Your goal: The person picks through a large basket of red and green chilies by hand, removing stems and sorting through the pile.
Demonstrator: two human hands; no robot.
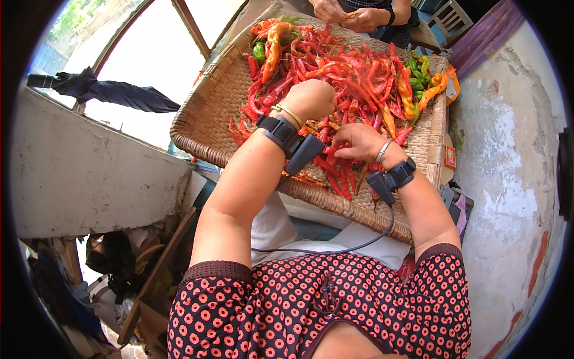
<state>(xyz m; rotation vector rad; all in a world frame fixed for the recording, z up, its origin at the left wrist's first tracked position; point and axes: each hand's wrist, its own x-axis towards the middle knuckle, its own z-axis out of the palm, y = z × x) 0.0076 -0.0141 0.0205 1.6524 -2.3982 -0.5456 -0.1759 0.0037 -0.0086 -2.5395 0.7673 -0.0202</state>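
A wide woven basket tray (209,113) holds a heap of red chili peppers (365,81), some shrivelled. My left hand (311,100) is over the middle of the heap, its back toward me and its fingers curled. Whatever those fingers hold is hidden beneath the hand. Lower and to the right, my right hand (362,143) reaches in among the peppers with bent fingers and the thumb close to them. What lies between its fingertips I cannot make out. Green peppers (418,78) and orange ones (274,51) lie near the far corners.
Across the tray, another person's hands (353,15) hold something small. A dark folded umbrella (119,96) lies by the window at left. A stained wall (508,137) runs along the right. A cable (359,245) hangs from my right wrist device (391,179) below the tray's near edge.
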